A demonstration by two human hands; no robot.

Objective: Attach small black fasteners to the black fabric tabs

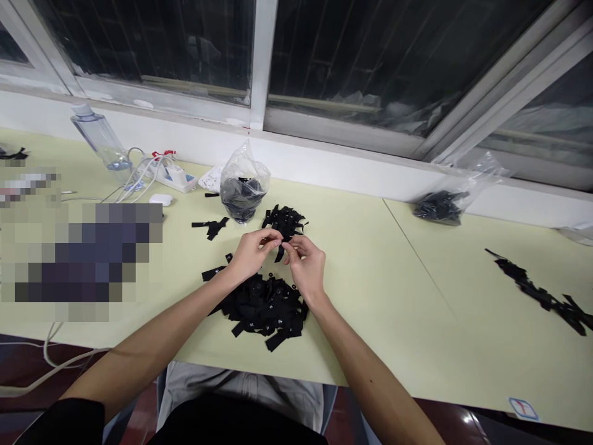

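Pinched between the fingertips of my left hand [254, 252] and my right hand [306, 262] is a short black fabric strip [280, 254]. Both hands are closed, their fingertips almost meeting over the table. Just beyond them lies a small pile of black strips [285, 217]. Nearer to me, below my wrists, spreads a larger heap of black strips [266, 306], some bearing small white marks. A few small black rings lie at that heap's far edge. Fine detail of the held strip is hidden by my fingers.
A clear plastic bag [244, 188] of black pieces stands behind the piles, with loose strips [213, 227] to its left. Further left are a water bottle [102, 142], a power strip [173, 175] and a white case [160, 199]. Another bag [442, 205] and more strips [540, 292] lie right.
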